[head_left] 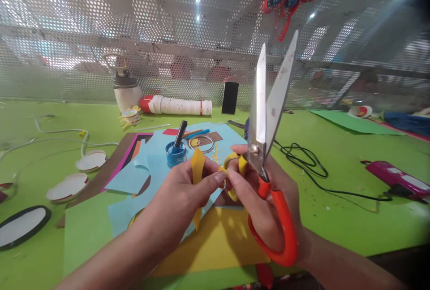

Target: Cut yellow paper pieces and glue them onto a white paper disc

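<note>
Orange-handled scissors [280, 218] hang on my right hand [265, 205], blades parted and pointing upward. The thumb and fingers of that hand also pinch a curled yellow paper piece [231, 160]. Close against it, my left hand [188, 191] is closed, with its thumb and finger meeting the same piece at a fringed-looking end. A yellow paper strip [198, 166] stands between the left fingers. Below both hands lies a larger yellow paper sheet [215, 247], over light blue paper [154, 182].
A blue jar [175, 155] holding a black marker [180, 133] stands beyond my hands. Further back are a phone [230, 97], a white tube [181, 106] and a bottle [126, 90]. A magenta glue gun [396, 175] with a black cord [302, 160] lies right; white discs [69, 187] lie left.
</note>
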